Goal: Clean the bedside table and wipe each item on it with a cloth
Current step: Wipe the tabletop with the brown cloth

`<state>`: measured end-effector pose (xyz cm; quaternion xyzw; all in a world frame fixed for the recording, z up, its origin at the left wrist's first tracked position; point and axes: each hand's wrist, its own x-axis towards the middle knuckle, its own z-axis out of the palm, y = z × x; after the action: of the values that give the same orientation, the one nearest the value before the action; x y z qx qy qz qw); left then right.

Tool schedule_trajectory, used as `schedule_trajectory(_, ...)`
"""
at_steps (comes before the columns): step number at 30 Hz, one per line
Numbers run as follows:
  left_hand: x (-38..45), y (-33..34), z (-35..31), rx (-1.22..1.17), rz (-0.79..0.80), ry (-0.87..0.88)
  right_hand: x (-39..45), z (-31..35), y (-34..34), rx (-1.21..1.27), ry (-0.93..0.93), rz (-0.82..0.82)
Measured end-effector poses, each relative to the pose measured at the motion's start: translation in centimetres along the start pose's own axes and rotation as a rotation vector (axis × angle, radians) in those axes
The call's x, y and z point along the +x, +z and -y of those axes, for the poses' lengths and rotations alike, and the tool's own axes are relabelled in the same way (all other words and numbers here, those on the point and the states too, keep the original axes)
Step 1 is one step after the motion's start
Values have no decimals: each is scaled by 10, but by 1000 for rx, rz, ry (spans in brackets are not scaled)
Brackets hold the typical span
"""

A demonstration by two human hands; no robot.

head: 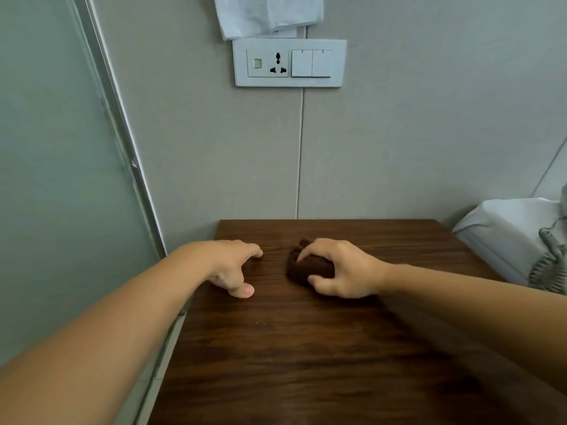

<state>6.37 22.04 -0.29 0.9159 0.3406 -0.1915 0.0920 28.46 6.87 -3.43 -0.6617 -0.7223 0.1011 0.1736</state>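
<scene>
Dark wood-grain bench [306, 348] bare near front. Left hand [233, 271] spread, bracing by left edge. Right hand [340, 271] grips bunched brown cloth [306, 266], mid-bench, likely wiping.

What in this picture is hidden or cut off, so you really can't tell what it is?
All in the head view:
- Brown cloth: mostly covered by the right hand, so its size and folds are unclear.
- Coiled cord on the bed: cut off by the right edge; what it belongs to is out of view.
- White sheet above the socket panel: cut off by the top edge.
- Left hand on the bedside table: fingertips hidden behind the knuckles.
</scene>
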Motion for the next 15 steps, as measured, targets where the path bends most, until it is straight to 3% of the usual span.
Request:
schedule_trajectory(6,-2,2,1,9,-29,2,47,-43,-20,14,272,-137)
schedule_trajectory(11,4,-1,10,37,-16,-73,95,-2,10,-4,112,-126)
schedule_trajectory(15,1,3,20,25,-70,-79,95,21,20,62,-23,-6)
